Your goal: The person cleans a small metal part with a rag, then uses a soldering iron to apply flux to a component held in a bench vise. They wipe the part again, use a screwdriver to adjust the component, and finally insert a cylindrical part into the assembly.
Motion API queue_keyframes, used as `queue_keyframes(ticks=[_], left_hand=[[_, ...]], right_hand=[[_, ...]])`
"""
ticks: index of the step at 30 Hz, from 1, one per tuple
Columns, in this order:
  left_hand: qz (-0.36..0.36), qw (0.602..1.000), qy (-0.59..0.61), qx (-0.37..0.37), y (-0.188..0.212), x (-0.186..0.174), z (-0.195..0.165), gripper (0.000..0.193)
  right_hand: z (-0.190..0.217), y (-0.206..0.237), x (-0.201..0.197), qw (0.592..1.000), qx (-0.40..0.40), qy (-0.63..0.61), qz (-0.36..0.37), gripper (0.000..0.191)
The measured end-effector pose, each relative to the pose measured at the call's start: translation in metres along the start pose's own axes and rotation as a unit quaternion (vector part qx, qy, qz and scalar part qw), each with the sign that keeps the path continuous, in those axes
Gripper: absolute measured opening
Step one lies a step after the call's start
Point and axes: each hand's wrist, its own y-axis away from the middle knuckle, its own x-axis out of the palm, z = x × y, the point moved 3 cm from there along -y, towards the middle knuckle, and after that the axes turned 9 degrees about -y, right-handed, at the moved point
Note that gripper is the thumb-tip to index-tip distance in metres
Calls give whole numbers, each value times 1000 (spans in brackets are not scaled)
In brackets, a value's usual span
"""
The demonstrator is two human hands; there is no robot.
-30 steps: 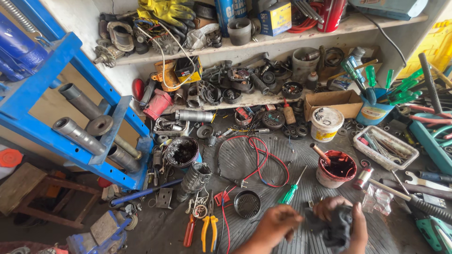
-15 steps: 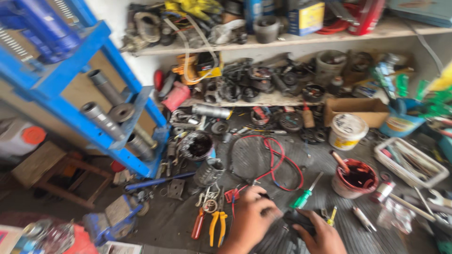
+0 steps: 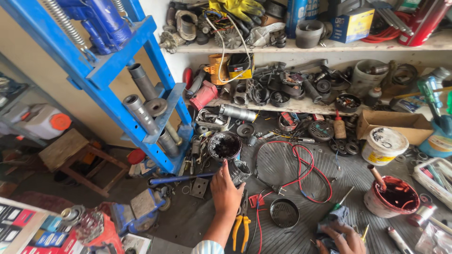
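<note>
metal cylinder under the left hand on a crowded workbench

metal cylinder (image 3: 240, 170), short, hollow and grey, sits on the ribbed dark mat (image 3: 301, 164) near the middle of the bench, just in front of a grimy black tub (image 3: 225, 146). the left hand (image 3: 226, 190) lies against it, fingers held close together and curved over its near side. the right hand (image 3: 340, 235), low at the bench edge, rests on a bluish-grey rag (image 3: 333, 221), fingers bent and gripping the cloth. yellow-handled pliers (image 3: 241, 223) lie just right of the left wrist. a red and black wire (image 3: 301, 162) loops beyond them, with a round black mesh cover (image 3: 284, 212) nearby. a pot of dark red grease (image 3: 391, 197) stands well to the right, a blue press frame (image 3: 141, 89) on the left.
</note>
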Motion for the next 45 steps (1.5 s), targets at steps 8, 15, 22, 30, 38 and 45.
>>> queue_keyframes(ticks=[8,15,22,30,38,45], left_hand=[[-14,975,219,-33,19,-5,22,114],[76,817,551,153,84,4,-23,132],[429,586,669,154,80,0,-123,127],[433,790,393,184,-39,16,-241,70],[351,880,26,320,-50,43,-318,68],[397,879,-42,259,-46,78,-324,82]], right_hand=[[6,34,-17,973,61,224,5,62],[20,49,-22,986,154,47,41,57],[17,45,-14,984,126,-86,-89,51],[-16,18,-41,976,83,-164,-117,45],[-56,18,-61,971,68,-203,-104,39],[-74,17,-61,967,63,-226,-96,34]])
